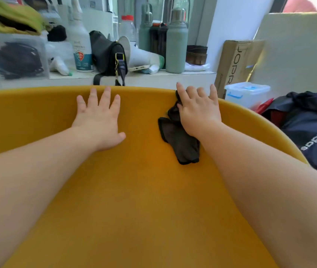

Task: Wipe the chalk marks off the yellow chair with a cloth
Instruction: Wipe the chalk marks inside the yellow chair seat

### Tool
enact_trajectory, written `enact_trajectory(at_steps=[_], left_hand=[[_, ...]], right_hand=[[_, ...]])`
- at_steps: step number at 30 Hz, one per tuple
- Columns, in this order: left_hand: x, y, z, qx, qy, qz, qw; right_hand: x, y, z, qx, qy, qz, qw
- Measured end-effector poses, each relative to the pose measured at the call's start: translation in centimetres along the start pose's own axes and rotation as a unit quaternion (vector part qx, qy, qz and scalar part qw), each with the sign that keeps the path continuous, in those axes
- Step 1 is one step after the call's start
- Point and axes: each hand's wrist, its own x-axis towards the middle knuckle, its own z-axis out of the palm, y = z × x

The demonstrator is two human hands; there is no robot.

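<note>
Curved mustard-yellow upholstered chair back (134,190) fills the near and middle ground; its top rim runs across the far side. I see no chalk marks on the fabric from here.

Left hand (99,120) lies flat on the chair back near the rim, palm down, fingers spread, gripping nothing.

Right hand (198,111) presses a crumpled black cloth (179,140) against the chair, far right, close to the rim. Fingers are extended over the cloth rather than curled round it; most of the cloth hangs out below the palm.

Beyond the rim: a white ledge (153,78) carrying a black shoulder bag (107,53), a sage-green metal flask (177,39) and a white plastic bottle (80,41). Dark navy bag (314,132) at far right.
</note>
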Motion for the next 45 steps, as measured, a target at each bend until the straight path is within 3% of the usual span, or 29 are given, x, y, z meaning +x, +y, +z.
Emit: enact_trajectory(at_steps=[7,13,19,25,28,33,38,42,45], left_hand=[[-1.8,9.3,-1.5,-0.047,0.012,0.161,0.986],[-6.0,16.2,-2.4,-0.138,-0.002,0.26,0.956],[-11.7,18.6,0.8,-0.137,-0.045,0.329,0.933],[-16.4,15.4,5.6,-0.125,-0.121,0.315,0.933],[-18.4,11.2,8.4,-0.111,-0.148,0.278,0.942],[-21.3,2.2,11.1,-0.021,-0.158,0.191,0.969],[-22.8,-4.0,11.5,0.059,-0.166,0.147,0.973],[-23.4,-4.7,13.0,0.029,-0.163,0.124,0.978],[-23.8,-3.0,14.0,-0.032,-0.158,0.123,0.979]], right_hand=[[-8.6,7.6,-3.6,-0.123,-0.072,0.037,0.989],[-18.4,9.9,-6.5,-0.073,-0.118,0.087,0.986],[-28.7,8.2,-6.3,-0.076,-0.136,0.08,0.984],[-29.9,4.4,-5.0,-0.13,-0.324,-0.031,0.936],[-27.4,1.9,-2.1,-0.116,-0.378,-0.071,0.916],[-22.2,-5.4,3.9,-0.037,-0.372,-0.095,0.923],[-20.3,-15.7,6.0,0.038,-0.369,-0.128,0.92],[-25.2,-20.1,3.6,0.091,-0.339,-0.333,0.875],[-28.9,-16.9,1.1,0.082,-0.373,-0.431,0.817]])
